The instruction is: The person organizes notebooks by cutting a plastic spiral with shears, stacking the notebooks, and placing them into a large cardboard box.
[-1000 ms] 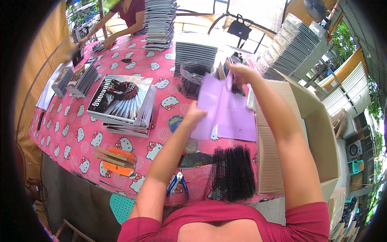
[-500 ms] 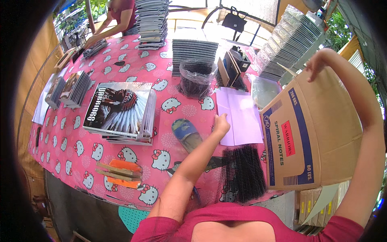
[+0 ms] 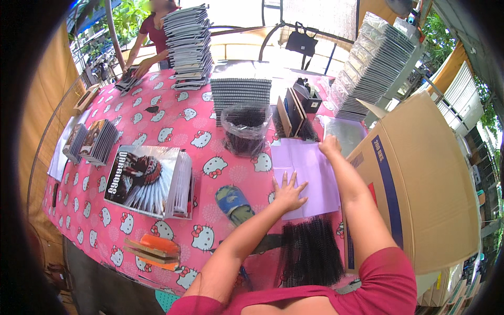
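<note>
A stack of pale purple sheets [image 3: 310, 168] lies flat on the pink patterned tablecloth [image 3: 173, 121]. My left hand [image 3: 289, 191] rests on its near left corner, fingers spread, palm down. My right hand [image 3: 329, 146] touches the far right corner of the sheets, beside a clear plastic sheet [image 3: 346, 134]. A bundle of black spiral binding coils [image 3: 310, 252] lies just in front of the sheets. A clear bag of black coils [image 3: 245, 128] stands behind the sheets to the left.
A big cardboard box [image 3: 420, 184] stands at my right. A pile of bound notebooks with a printed cover [image 3: 149, 181] lies at left, with a tape roll [image 3: 233, 202] and an orange cutter [image 3: 157, 244]. Tall notebook stacks [image 3: 189, 44] stand at the back, where another person [image 3: 152, 37] works.
The purple sheets went from held up in both hands to lying flat. My right arm swung out over the box, then came back down onto the sheets' far corner.
</note>
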Tool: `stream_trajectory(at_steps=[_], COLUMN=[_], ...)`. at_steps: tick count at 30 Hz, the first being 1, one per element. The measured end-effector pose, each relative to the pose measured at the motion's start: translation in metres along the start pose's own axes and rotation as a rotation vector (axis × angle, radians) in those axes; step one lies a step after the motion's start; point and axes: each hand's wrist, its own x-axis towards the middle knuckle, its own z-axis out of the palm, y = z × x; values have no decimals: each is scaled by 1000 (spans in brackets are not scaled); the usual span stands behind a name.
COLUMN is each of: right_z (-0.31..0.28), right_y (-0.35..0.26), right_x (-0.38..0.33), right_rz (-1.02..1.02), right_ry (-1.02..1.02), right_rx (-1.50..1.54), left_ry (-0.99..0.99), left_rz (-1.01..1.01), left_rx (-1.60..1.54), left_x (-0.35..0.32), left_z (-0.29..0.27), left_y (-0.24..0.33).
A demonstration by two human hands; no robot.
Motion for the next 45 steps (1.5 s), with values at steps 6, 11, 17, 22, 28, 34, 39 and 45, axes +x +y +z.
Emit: stream_trajectory(at_steps=[6, 11, 17, 22, 28, 34, 39, 45], right_z=[11, 1, 2, -12, -79, -39, -63, -119], right_y=[10, 18, 17, 17, -5, -28, 2, -31], right_x=[36, 50, 41, 53, 67, -15, -85, -196], right_rz=[217, 310, 243, 216, 36, -142, -437, -574], right_ry=[-353, -337, -228, -108, -123, -257, 113, -99], right_rx=[130, 163, 132, 3, -307, -96, 330, 624], left_ry=[-50, -69, -52, -15, -6, 46, 299, 1270], left_rz=[25, 63, 27, -3, -38, -26, 122, -313], left_rx=[-24, -38, 1, -4, -14, -92, -423, -827], left_x=[5, 14, 15, 15, 28, -2, -144, -366], left_z=[-12, -14, -12, -2, -7, -39, -106, -128], left_y=[-12, -8, 0, -1, 4, 5, -5, -129])
